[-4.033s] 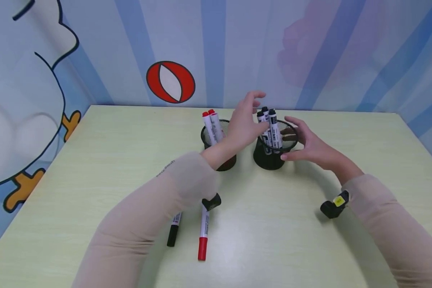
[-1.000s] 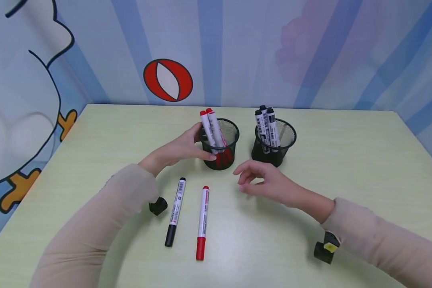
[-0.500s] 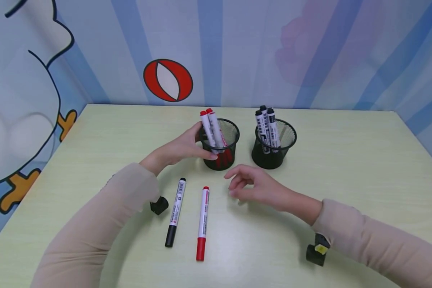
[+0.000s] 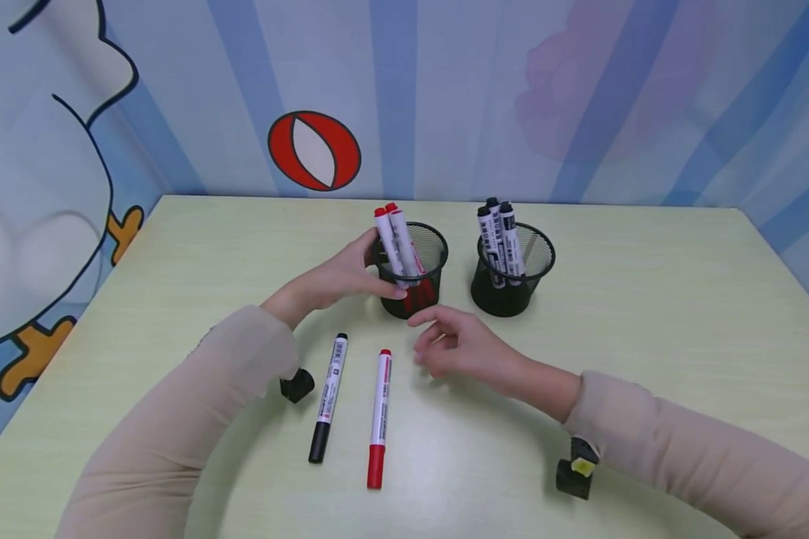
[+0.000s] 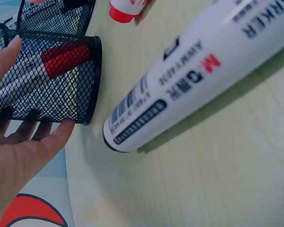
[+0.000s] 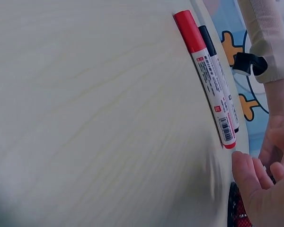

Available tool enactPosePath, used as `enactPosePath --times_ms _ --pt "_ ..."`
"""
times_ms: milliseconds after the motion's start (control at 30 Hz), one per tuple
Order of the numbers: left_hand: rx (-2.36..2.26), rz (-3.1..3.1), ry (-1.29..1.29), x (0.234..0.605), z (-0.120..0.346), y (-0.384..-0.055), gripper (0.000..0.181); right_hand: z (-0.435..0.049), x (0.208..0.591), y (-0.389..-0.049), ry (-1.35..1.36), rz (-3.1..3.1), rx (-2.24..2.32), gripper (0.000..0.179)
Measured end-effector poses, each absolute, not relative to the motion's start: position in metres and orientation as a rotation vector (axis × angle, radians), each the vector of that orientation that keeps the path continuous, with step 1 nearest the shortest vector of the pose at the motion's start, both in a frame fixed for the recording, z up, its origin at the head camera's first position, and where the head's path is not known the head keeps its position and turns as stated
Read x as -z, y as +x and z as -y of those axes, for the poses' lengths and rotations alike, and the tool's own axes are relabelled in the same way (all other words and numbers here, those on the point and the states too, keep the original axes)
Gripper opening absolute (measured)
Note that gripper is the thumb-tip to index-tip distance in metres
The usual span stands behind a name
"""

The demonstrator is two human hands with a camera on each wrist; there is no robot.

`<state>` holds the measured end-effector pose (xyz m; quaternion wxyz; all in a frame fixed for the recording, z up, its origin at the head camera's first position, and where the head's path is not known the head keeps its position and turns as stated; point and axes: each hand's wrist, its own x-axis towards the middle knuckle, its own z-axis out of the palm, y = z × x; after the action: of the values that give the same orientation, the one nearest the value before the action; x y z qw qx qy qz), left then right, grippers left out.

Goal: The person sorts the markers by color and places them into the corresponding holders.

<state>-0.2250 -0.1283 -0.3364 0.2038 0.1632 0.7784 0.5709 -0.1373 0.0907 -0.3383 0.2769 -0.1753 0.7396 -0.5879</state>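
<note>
My left hand (image 4: pixel 337 277) holds the side of a black mesh pen cup (image 4: pixel 441 258), its thumb across the front; white markers with red ends (image 4: pixel 394 243) lean inside. My right hand (image 4: pixel 472 348), fingers loosely bent and holding nothing, hovers over the table in front of that cup. On the table below lie a red marker (image 4: pixel 380 419) and, left of it, a black marker (image 4: pixel 328 397), both with caps toward the near side. In the right wrist view, my right fingertips (image 6: pixel 240 161) are close to the red marker's (image 6: pixel 208 80) end without clearly touching it.
A second black mesh cup (image 4: pixel 502 301) stands to the right, with black-ended markers (image 4: pixel 502 243) leaning in it. Behind the pale wooden table (image 4: pixel 647 299) rises a blue striped wall (image 4: pixel 445 90) with cartoon prints.
My left hand has gone from above the black-marker cup to the left cup and stays there. My right hand has left the right cup and moved left, toward the red marker.
</note>
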Motion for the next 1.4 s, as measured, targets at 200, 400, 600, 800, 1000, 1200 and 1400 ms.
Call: enactPosePath --times_ms 200,400,600,800,1000,1200,1400 --pt "-1.579 -2.189 0.444 0.336 0.129 -0.225 0.089 -0.081 0.341 -0.135 -0.322 -1.982 1.597 0.046" --pt "-1.570 -2.197 0.448 0.337 0.129 -0.225 0.089 -0.072 0.344 -0.133 -0.254 -1.985 1.564 0.047" --pt "-1.558 -2.207 0.433 0.336 0.130 -0.225 0.090 -0.066 0.344 -0.130 -0.239 -2.008 1.534 0.046" --pt "-1.545 -2.221 0.417 0.335 0.130 -0.226 0.090 -0.061 0.342 -0.128 -0.196 -2.046 1.499 0.045" --pt "-1.563 -2.202 0.435 0.335 0.130 -0.226 0.089 -0.055 0.342 -0.126 -0.153 -2.065 1.475 0.045" --pt "-1.576 -2.186 0.456 0.336 0.130 -0.225 0.089 -0.052 0.343 -0.126 -0.151 -2.092 1.460 0.045" --pt "-1.574 -2.188 0.445 0.336 0.130 -0.225 0.088 -0.047 0.345 -0.126 -0.175 -2.110 1.451 0.046"
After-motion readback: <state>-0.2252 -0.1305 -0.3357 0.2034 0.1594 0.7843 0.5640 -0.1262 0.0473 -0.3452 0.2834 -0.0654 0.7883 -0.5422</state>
